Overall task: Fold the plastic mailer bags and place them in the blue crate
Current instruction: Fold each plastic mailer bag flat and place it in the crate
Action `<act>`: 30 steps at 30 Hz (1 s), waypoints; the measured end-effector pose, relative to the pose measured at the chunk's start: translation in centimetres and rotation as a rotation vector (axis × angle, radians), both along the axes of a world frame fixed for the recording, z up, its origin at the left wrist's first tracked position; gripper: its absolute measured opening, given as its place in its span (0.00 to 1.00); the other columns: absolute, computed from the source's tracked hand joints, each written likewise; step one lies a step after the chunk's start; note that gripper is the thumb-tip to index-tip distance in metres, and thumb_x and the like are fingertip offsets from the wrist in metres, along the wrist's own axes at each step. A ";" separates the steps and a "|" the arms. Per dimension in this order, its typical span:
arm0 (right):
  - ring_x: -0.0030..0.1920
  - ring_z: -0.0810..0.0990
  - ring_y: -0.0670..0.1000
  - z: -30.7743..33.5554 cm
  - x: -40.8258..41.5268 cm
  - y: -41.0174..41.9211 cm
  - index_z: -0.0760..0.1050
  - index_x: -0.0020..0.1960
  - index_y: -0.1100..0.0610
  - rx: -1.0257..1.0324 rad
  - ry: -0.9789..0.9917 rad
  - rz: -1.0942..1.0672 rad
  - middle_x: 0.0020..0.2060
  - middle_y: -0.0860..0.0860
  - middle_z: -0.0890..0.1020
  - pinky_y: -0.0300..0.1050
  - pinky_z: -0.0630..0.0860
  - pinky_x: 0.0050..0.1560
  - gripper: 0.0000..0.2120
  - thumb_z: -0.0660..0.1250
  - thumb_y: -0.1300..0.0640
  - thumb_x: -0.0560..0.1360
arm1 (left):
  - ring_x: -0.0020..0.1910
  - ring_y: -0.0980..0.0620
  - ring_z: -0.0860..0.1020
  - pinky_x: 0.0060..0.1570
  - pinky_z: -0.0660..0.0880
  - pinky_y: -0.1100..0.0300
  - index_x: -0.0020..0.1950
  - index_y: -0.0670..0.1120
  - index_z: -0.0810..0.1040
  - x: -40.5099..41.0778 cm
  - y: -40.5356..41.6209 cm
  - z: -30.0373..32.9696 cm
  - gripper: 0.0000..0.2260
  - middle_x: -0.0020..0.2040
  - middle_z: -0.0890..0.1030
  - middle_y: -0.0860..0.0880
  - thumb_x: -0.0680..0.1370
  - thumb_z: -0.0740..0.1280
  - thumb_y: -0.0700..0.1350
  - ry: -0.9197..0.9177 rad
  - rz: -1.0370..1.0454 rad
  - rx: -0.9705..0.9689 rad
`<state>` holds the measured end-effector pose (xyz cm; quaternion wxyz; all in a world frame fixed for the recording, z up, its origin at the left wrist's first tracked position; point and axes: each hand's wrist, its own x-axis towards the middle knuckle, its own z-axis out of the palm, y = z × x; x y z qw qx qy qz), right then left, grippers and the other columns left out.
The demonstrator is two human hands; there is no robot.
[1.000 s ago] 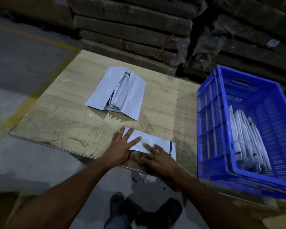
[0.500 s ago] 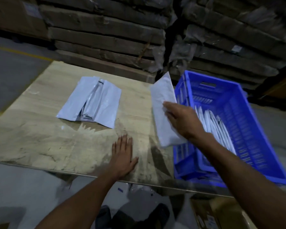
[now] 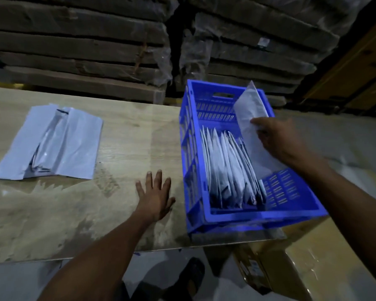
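Note:
My right hand [image 3: 277,139] grips a folded white mailer bag [image 3: 251,118] and holds it tilted over the right side of the blue crate [image 3: 256,218]. Inside the crate several folded mailers [image 3: 228,168] stand on edge in a row, left of the held one. My left hand [image 3: 155,196] lies flat on the wooden tabletop [image 3: 126,148], fingers spread, holding nothing, just left of the crate. A pile of unfolded white mailer bags [image 3: 50,144] lies at the table's left.
Stacks of wrapped flat cardboard [image 3: 96,51] rise behind the table. A brown cardboard box [image 3: 291,268] sits below the crate at the lower right. The table's near edge runs across the bottom, with my shoes [image 3: 191,276] under it.
My right hand lifted the folded mailer off the table and carried it right, over the crate. My left hand stayed flat on the table. The view swung right.

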<state>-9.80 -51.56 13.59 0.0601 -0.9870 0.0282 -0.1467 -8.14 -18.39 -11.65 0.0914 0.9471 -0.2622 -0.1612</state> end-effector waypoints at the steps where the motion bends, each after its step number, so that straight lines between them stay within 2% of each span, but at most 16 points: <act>1: 0.46 0.84 0.66 -0.8 -0.3 -1.5 0.81 0.62 0.58 -0.027 0.033 0.003 0.49 0.62 0.85 0.61 0.81 0.48 0.19 0.66 0.65 0.73 | 0.81 0.31 0.39 0.71 0.44 0.23 0.85 0.49 0.51 0.0 -0.5 -0.1 0.32 0.85 0.41 0.42 0.85 0.55 0.61 -0.006 0.008 0.000; 4: 0.46 0.84 0.66 -3.3 -1.0 -4.5 0.80 0.60 0.58 -0.185 0.192 -0.027 0.50 0.63 0.84 0.61 0.81 0.46 0.20 0.65 0.68 0.70 | 0.81 0.29 0.41 0.66 0.46 0.18 0.84 0.49 0.55 0.2 -1.4 0.0 0.32 0.85 0.44 0.43 0.84 0.57 0.61 0.009 0.027 0.060; 6: 0.47 0.84 0.64 -4.9 -1.3 -5.7 0.78 0.58 0.58 -0.296 0.313 -0.068 0.51 0.60 0.84 0.59 0.81 0.44 0.17 0.64 0.67 0.72 | 0.80 0.29 0.38 0.66 0.46 0.18 0.85 0.50 0.51 0.3 -1.7 0.2 0.32 0.85 0.41 0.44 0.85 0.55 0.61 0.021 0.012 0.116; 9: 0.48 0.83 0.63 -6.5 -2.1 -6.5 0.76 0.59 0.56 -0.387 0.391 -0.100 0.53 0.58 0.83 0.56 0.81 0.44 0.17 0.62 0.67 0.73 | 0.80 0.31 0.35 0.68 0.45 0.19 0.85 0.51 0.45 0.3 -1.8 0.8 0.33 0.84 0.36 0.44 0.85 0.53 0.62 0.024 0.012 0.151; 11: 0.49 0.83 0.62 -7.3 -2.4 -6.5 0.75 0.60 0.55 -0.407 0.461 -0.106 0.54 0.57 0.82 0.53 0.80 0.44 0.16 0.61 0.67 0.74 | 0.80 0.31 0.34 0.68 0.45 0.19 0.85 0.51 0.44 0.4 -1.8 1.0 0.33 0.84 0.34 0.45 0.85 0.52 0.63 0.047 0.016 0.160; 14: 0.52 0.82 0.62 -8.6 -2.7 -5.7 0.73 0.54 0.56 -0.385 0.573 -0.080 0.54 0.56 0.81 0.54 0.79 0.46 0.11 0.62 0.66 0.75 | 0.80 0.32 0.33 0.68 0.45 0.19 0.85 0.52 0.43 0.6 -2.0 1.0 0.33 0.83 0.33 0.45 0.85 0.52 0.63 0.067 0.014 0.177; 17: 0.50 0.82 0.63 -9.8 -2.8 -4.9 0.73 0.51 0.57 -0.308 0.606 -0.043 0.54 0.55 0.79 0.51 0.74 0.40 0.07 0.61 0.64 0.76 | 0.80 0.32 0.32 0.69 0.44 0.19 0.85 0.52 0.43 0.7 -2.1 1.0 0.34 0.83 0.33 0.46 0.85 0.53 0.63 0.098 0.027 0.172; 18: 0.48 0.81 0.63 -10.1 -2.9 -4.6 0.74 0.51 0.57 -0.284 0.601 -0.020 0.53 0.55 0.78 0.50 0.72 0.38 0.05 0.62 0.64 0.77 | 0.80 0.32 0.32 0.69 0.44 0.19 0.85 0.52 0.43 0.7 -2.1 1.0 0.34 0.83 0.32 0.46 0.85 0.53 0.63 0.104 0.032 0.173; 21: 0.43 0.82 0.63 -10.5 -3.3 -3.7 0.72 0.51 0.57 -0.274 0.536 -0.017 0.51 0.54 0.75 0.54 0.76 0.36 0.03 0.63 0.61 0.77 | 0.80 0.33 0.32 0.69 0.44 0.20 0.85 0.52 0.43 0.7 -2.1 1.0 0.34 0.83 0.33 0.47 0.85 0.53 0.63 0.096 0.034 0.169; 23: 0.41 0.82 0.65 -10.2 -3.4 -2.9 0.71 0.52 0.59 -0.281 0.425 -0.069 0.52 0.56 0.75 0.53 0.71 0.32 0.05 0.62 0.62 0.76 | 0.81 0.33 0.34 0.69 0.44 0.20 0.85 0.52 0.44 0.6 -1.8 0.7 0.34 0.84 0.35 0.47 0.84 0.53 0.64 0.073 0.031 0.145; 26: 0.39 0.80 0.66 -8.6 -2.5 -0.2 0.71 0.50 0.59 -0.248 0.198 -0.042 0.51 0.57 0.77 0.51 0.67 0.30 0.04 0.64 0.63 0.75 | 0.83 0.34 0.46 0.69 0.49 0.21 0.84 0.50 0.57 0.2 -0.4 0.1 0.31 0.85 0.49 0.45 0.84 0.53 0.63 0.017 0.017 0.056; 28: 0.41 0.81 0.65 -7.4 -1.0 2.5 0.74 0.51 0.60 -0.207 0.052 0.052 0.52 0.57 0.79 0.52 0.73 0.29 0.05 0.66 0.63 0.75 | 0.81 0.36 0.58 0.70 0.57 0.25 0.78 0.47 0.69 0.0 1.0 -0.2 0.29 0.82 0.62 0.42 0.83 0.51 0.61 -0.027 -0.002 -0.022; 30: 0.45 0.82 0.63 -6.1 0.8 5.7 0.78 0.53 0.60 -0.159 -0.081 0.156 0.56 0.57 0.82 0.53 0.77 0.31 0.08 0.68 0.62 0.75 | 0.77 0.37 0.67 0.71 0.66 0.34 0.70 0.44 0.77 -0.1 2.7 -0.2 0.27 0.77 0.71 0.41 0.82 0.51 0.59 -0.103 -0.004 -0.093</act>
